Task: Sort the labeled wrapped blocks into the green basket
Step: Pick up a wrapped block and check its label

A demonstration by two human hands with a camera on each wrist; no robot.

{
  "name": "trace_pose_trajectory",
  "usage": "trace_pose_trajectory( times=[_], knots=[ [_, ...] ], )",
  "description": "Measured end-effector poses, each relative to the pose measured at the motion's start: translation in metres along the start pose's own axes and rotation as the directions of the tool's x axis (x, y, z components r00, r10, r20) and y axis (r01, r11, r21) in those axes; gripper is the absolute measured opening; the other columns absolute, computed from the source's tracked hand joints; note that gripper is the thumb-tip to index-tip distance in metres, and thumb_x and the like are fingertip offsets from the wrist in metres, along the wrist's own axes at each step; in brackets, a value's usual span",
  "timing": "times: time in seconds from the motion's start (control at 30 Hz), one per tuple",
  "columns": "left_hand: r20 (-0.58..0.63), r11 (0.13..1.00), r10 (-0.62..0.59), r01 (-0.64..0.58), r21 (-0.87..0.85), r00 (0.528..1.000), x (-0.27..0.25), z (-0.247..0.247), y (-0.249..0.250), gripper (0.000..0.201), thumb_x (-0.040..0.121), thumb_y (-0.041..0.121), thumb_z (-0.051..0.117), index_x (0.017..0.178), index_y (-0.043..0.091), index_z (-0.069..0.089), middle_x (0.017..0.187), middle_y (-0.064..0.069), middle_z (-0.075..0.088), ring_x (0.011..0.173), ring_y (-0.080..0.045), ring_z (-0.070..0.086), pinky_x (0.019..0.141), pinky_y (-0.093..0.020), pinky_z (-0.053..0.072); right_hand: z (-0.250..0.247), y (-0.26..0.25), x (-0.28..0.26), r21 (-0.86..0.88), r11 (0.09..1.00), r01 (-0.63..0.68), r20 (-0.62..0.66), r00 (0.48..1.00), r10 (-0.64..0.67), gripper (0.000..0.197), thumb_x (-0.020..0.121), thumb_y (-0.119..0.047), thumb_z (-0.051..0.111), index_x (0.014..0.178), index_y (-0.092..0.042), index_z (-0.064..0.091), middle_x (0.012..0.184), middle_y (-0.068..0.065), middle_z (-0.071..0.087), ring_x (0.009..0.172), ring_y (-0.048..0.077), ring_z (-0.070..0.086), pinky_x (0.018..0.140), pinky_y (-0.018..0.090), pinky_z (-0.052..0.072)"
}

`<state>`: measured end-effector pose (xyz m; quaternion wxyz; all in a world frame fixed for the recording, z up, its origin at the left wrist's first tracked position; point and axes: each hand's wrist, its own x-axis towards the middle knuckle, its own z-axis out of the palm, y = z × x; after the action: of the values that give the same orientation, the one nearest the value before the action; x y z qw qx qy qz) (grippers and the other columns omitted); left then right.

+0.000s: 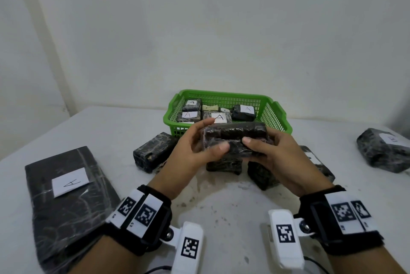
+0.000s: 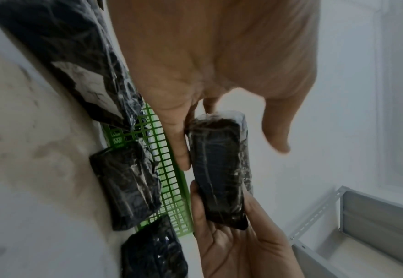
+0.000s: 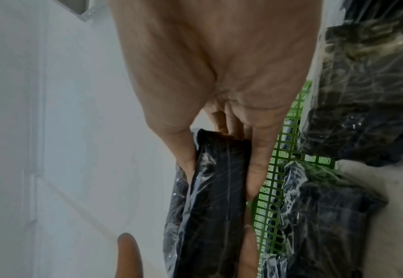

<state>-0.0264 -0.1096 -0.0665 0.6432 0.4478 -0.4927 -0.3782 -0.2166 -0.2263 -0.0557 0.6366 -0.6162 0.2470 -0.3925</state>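
Both hands hold one black plastic-wrapped block (image 1: 235, 138) above the table, just in front of the green basket (image 1: 277, 118). My left hand (image 1: 199, 147) grips its left end, thumb on the near face. My right hand (image 1: 264, 149) grips its right end, thumb on top. No label shows on the held block (image 2: 217, 169) (image 3: 210, 197). The basket holds several wrapped blocks with white "A" labels (image 1: 218, 117). More wrapped blocks lie on the table under and beside the hands (image 1: 153, 151) (image 1: 224, 165) (image 1: 261, 174).
A large flat wrapped package with an "A" label (image 1: 66, 194) lies at the near left. Another wrapped block with a white label (image 1: 383, 149) sits at the far right. The white table (image 1: 233, 198) meets a white wall behind the basket.
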Motion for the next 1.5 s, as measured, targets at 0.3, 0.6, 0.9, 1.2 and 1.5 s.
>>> trace_pose_trajectory(
  times=[0.3, 0.6, 0.9, 1.2, 1.5],
  knots=[
    [-0.046, 0.996, -0.067, 0.064, -0.062, 0.997, 0.004, 0.000, -0.006, 0.053, 0.084, 0.016, 0.078, 0.134, 0.009, 0.061, 0.129, -0.013, 0.070, 0.118, -0.030, 0.069, 0.102, -0.048, 0.053, 0.001, -0.002, -0.003, -0.099, 0.994, 0.043, -0.002, 0.999, -0.043, 0.058, 0.067, -0.027, 0.089, 0.120, -0.007, 0.074, 0.113, 0.012, 0.080, 0.104, 0.031, 0.078, 0.091, 0.044, 0.061],
    [-0.078, 0.996, -0.073, 0.069, -0.049, 0.994, 0.004, 0.000, -0.003, 0.047, 0.087, 0.014, 0.076, 0.132, 0.007, 0.063, 0.126, -0.012, 0.071, 0.118, -0.029, 0.069, 0.105, -0.050, 0.051, -0.003, -0.003, -0.003, -0.087, 0.996, -0.019, 0.027, 0.999, 0.021, 0.063, 0.068, -0.015, 0.089, 0.127, -0.006, 0.068, 0.119, 0.013, 0.078, 0.110, 0.032, 0.075, 0.100, 0.056, 0.057],
    [-0.082, 0.989, 0.088, -0.077, 0.125, 0.993, 0.000, -0.002, 0.003, 0.052, 0.083, -0.006, 0.076, 0.130, 0.012, 0.063, 0.121, -0.003, 0.074, 0.114, -0.016, 0.070, 0.092, -0.026, 0.057, 0.000, -0.012, -0.009, -0.186, 0.979, 0.082, 0.061, 0.996, -0.072, 0.068, 0.065, -0.022, 0.093, 0.129, -0.022, 0.069, 0.120, -0.002, 0.078, 0.114, 0.014, 0.074, 0.094, 0.030, 0.060],
    [0.056, 0.994, 0.071, -0.075, 0.075, 0.996, -0.003, 0.003, -0.001, 0.062, 0.085, 0.001, 0.079, 0.139, 0.013, 0.051, 0.134, -0.005, 0.066, 0.124, -0.021, 0.065, 0.103, -0.036, 0.054, -0.004, -0.012, -0.007, -0.013, 1.000, -0.011, 0.019, 1.000, 0.011, 0.072, 0.065, -0.024, 0.086, 0.129, 0.000, 0.065, 0.124, 0.015, 0.076, 0.114, 0.029, 0.074, 0.092, 0.037, 0.062],
    [-0.014, 0.997, 0.012, -0.013, -0.075, 1.000, -0.002, 0.006, -0.002, 0.046, 0.089, 0.022, 0.070, 0.130, 0.003, 0.062, 0.127, -0.013, 0.070, 0.117, -0.031, 0.069, 0.098, -0.049, 0.056, 0.005, -0.012, -0.010, -0.066, 0.996, 0.063, 0.009, 0.998, -0.062, 0.060, 0.067, -0.029, 0.087, 0.121, -0.008, 0.072, 0.113, 0.008, 0.080, 0.106, 0.025, 0.078, 0.098, 0.043, 0.060]
  ],
)
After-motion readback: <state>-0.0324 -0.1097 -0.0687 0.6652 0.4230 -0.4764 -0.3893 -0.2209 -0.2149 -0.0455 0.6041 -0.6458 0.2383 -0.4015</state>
